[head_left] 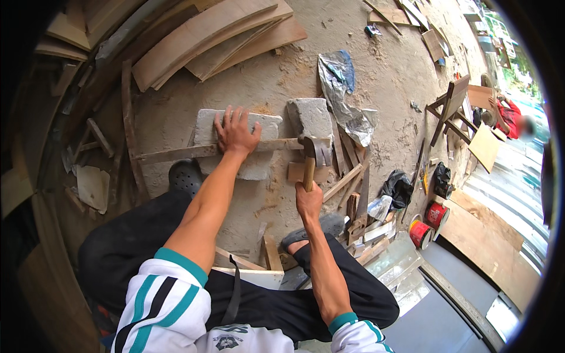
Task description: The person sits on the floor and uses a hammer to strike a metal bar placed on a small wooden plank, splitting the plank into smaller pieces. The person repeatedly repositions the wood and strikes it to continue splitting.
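A long wooden strip (176, 154) lies across a pale concrete block (268, 125) and reaches along the near edge of a second block (311, 115) to its right. My left hand (237, 132) rests palm down on the strip and the first block, fingers spread. In my right hand (308, 203) is a claw hammer (309, 172), gripped round its wooden handle. The hammer's metal head is at the strip's right end; I cannot tell whether they touch. A short flat piece of wood (303, 172) lies just below that end.
Curved boards (206, 38) are stacked at the far left. Silvery sheeting (347, 109), wood scraps (347, 182) and a black plastic bag (398, 189) lie to the right, near red cans (419, 233). A person in red (509, 117) works beside a wooden chair frame (452, 109).
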`<move>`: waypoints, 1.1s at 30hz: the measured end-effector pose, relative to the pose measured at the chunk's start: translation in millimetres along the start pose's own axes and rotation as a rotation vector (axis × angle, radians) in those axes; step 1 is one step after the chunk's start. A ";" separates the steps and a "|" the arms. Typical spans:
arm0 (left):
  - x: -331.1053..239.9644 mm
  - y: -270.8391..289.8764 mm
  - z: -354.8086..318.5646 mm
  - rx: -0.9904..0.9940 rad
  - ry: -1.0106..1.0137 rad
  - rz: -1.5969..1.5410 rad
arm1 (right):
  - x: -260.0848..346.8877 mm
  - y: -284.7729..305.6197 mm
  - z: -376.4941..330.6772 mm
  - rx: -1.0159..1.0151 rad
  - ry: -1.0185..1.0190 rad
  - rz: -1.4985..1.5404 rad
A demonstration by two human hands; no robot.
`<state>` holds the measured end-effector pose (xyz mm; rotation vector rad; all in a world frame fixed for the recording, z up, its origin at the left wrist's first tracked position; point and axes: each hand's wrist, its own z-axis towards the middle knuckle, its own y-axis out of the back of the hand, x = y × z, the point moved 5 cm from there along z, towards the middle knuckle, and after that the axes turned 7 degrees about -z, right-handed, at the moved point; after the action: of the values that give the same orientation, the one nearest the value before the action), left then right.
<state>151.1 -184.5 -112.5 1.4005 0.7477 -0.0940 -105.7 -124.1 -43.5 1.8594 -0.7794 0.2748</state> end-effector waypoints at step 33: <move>-2.4 -1.6 -0.1 -0.013 -0.016 -0.010 | -26.5 -10.5 -28.8 -0.188 0.382 -0.233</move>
<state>148.4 -185.6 -112.6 1.3819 0.7407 -0.1080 -114.6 -85.7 -52.9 1.6346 -0.3127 0.3798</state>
